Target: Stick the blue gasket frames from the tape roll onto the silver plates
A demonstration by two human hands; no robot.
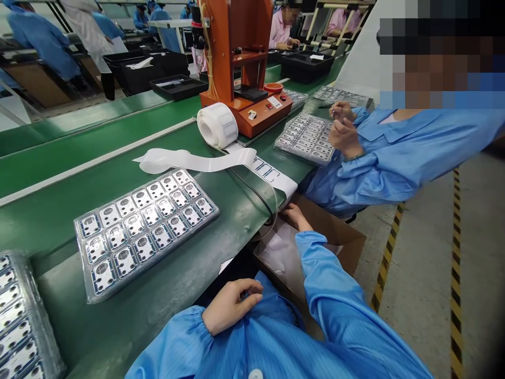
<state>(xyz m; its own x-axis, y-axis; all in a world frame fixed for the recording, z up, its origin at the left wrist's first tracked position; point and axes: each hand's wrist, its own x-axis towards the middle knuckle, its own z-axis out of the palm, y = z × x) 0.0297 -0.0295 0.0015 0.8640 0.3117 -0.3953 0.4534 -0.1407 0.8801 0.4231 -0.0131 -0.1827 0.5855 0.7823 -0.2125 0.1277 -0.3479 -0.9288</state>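
Note:
My left hand [231, 302] rests in my lap against my blue smock, fingers loosely curled with nothing seen in them. My right hand [294, 215] reaches out past the table edge to the hanging end of a white label strip [272, 176]; its fingers are mostly hidden. The strip runs back to a label roll [216, 125] on the green table [59, 173]. A clear tray of small square parts [144, 229] lies in front of me. A cardboard box [335, 234] with white liner scraps sits below my right hand.
An orange press machine [240, 63] stands behind the roll. A co-worker in blue at the right handles something small over another parts tray [307, 138]. A third tray [19, 316] lies at the lower left. Black bins sit at the back. Yellow-black floor tape runs along the right.

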